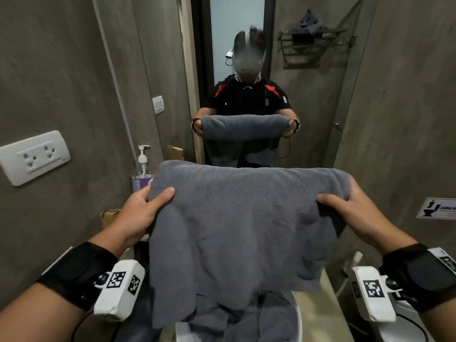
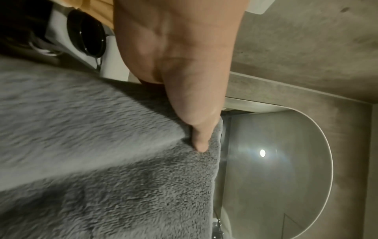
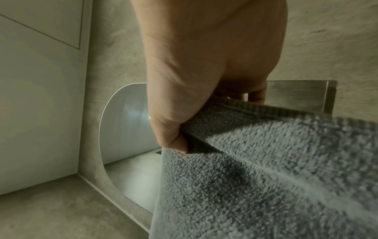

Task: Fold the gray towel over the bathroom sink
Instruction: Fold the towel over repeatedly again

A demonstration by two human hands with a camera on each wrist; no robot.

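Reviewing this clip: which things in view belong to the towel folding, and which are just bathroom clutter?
Part of the job:
gray towel, held up by its top edge
left hand and right hand, each gripping an upper corner
sink, below the hanging towel

Just there:
soap pump bottle
wall socket
toilet sign
mirror, reflecting the person

Plain gray towel (image 1: 237, 225), white sink (image 1: 299, 317).

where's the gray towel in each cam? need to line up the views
Head: gray towel centre frame, held up at both ends.
Left wrist: fills the lower left, thumb of the left hand on its edge.
Right wrist: lower right, pinched by the right hand.
Shared landmark: the towel's top fold between both hands.
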